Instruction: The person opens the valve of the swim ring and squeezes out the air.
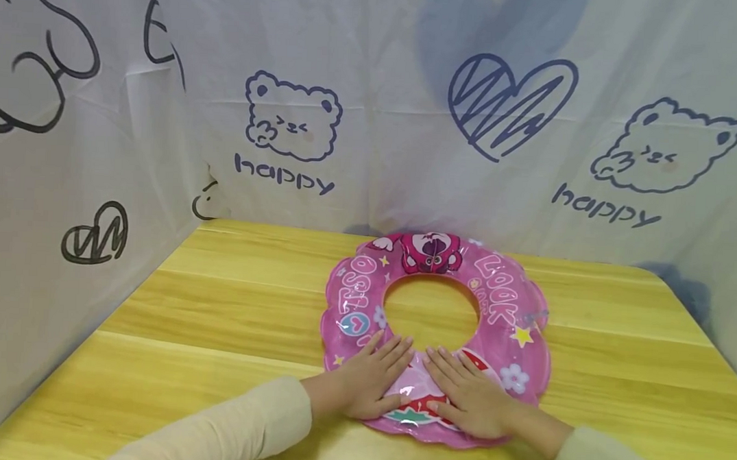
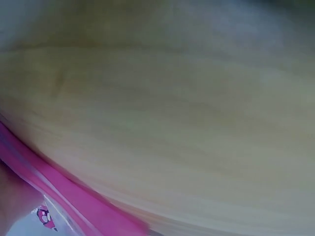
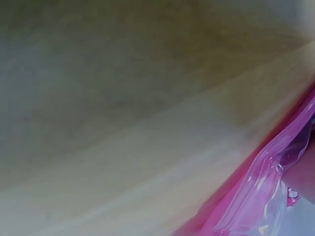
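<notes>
A pink inflatable swim ring (image 1: 514, 291) with a bear, letters, stars and flowers printed on it lies flat on the table. My left hand (image 1: 377, 378) rests with straight fingers on the ring's near left part, fingertips reaching toward the inner hole. Mirroring it, my right hand (image 1: 469, 392) lies flat on the near right part, thumb spread toward the left thumb. A red and green strawberry print shows between the two hands. In the left wrist view the pink ring edge (image 2: 74, 191) crosses the lower left corner; the right wrist view has its clear seam (image 3: 251, 191) at lower right.
The yellow wood-grain table (image 1: 229, 320) extends around the ring on all sides. Behind it hangs a white cloth (image 1: 397, 142) with drawn bears, hearts and the word "happy". Another stretch of cloth (image 1: 50, 175) borders the table at the left.
</notes>
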### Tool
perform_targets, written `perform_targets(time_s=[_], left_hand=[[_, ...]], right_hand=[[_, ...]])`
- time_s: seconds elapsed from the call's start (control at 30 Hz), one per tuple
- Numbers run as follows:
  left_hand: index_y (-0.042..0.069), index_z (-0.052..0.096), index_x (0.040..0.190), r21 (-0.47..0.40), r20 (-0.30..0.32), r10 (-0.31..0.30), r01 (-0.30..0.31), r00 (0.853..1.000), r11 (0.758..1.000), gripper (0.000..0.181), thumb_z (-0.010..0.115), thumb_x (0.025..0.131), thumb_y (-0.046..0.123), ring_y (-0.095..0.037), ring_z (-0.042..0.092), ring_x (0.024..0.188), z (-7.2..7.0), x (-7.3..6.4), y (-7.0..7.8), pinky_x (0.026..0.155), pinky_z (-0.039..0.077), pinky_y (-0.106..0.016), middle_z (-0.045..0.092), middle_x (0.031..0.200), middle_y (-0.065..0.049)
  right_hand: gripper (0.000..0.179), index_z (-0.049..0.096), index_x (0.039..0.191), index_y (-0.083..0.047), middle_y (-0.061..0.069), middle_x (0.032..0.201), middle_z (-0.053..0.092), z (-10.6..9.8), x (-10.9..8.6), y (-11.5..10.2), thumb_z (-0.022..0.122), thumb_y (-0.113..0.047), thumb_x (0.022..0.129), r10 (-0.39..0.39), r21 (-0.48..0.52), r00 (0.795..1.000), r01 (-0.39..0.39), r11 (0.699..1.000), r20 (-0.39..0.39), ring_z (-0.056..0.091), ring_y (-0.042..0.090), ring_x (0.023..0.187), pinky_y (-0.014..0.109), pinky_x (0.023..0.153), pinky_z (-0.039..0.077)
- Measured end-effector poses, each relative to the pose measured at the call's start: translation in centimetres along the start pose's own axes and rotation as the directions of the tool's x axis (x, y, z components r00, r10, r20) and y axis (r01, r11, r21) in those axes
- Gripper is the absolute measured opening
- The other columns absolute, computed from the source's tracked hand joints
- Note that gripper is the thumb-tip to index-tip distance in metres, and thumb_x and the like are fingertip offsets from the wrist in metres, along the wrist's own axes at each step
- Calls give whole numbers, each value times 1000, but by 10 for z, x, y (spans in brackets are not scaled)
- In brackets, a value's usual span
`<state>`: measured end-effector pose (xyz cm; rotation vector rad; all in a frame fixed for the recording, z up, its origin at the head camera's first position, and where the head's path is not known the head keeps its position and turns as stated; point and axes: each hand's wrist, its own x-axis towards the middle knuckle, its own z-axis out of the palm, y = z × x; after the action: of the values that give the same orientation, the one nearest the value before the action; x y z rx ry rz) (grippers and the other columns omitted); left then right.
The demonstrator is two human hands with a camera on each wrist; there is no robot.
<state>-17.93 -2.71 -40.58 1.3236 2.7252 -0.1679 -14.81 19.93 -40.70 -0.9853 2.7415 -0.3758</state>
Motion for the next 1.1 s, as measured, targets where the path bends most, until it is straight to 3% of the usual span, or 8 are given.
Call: perform_targets(time_s=[0.23, 0.47, 0.8, 0.93, 1.1], left_hand=[[6, 14, 149, -177, 36, 23, -16, 999, 984, 68, 25, 98, 49, -26, 6, 145, -4, 0, -6, 118, 3, -44, 5, 157, -9], [8, 11, 150, -260, 76, 28, -7, 997, 966, 68, 25, 98, 49, -24, 2, 145, -2, 2, -11, 118, 1, -44, 1, 157, -7], [7, 18, 149, -408, 40, 7, 10, 999, 913, 65, 33, 97, 45, -24, 7, 145, -3, 3, -14, 118, 3, -45, 9, 157, -7], [8, 18, 149, -396, 21, 7, 2, 1000, 918, 65, 30, 98, 46, -22, 11, 145, -2, 3, -16, 118, 4, -42, 10, 157, -6], [8, 25, 147, -229, -69, 48, -62, 997, 971, 59, 32, 99, 42, -23, 19, 143, -6, 0, -24, 118, 15, -39, 16, 156, -8]], right_hand=[[62, 22, 146, -1, 19, 154, 17, -5, 1, 4, 37, -38, 98, -16, 81, 1000, 15, 997, 14, 13, 39, 142, 56, 112, 10], [63, 20, 147, -1, 19, 155, 14, -9, 1, 5, 36, -38, 98, -22, 132, 999, 16, 991, 48, 11, 39, 142, 56, 113, 9], [64, 20, 147, -5, 15, 156, 13, -16, 2, 7, 37, -42, 98, -6, 212, 995, -15, 977, 95, 10, 36, 143, 56, 114, 5], [65, 23, 147, -6, 15, 155, 17, -14, 1, 6, 38, -44, 97, -19, 151, 998, 9, 988, 61, 15, 35, 142, 55, 113, 10], [66, 27, 146, -6, 16, 153, 24, -9, -1, 5, 40, -47, 96, -63, 25, 998, 63, 998, -21, 22, 35, 140, 52, 112, 17]])
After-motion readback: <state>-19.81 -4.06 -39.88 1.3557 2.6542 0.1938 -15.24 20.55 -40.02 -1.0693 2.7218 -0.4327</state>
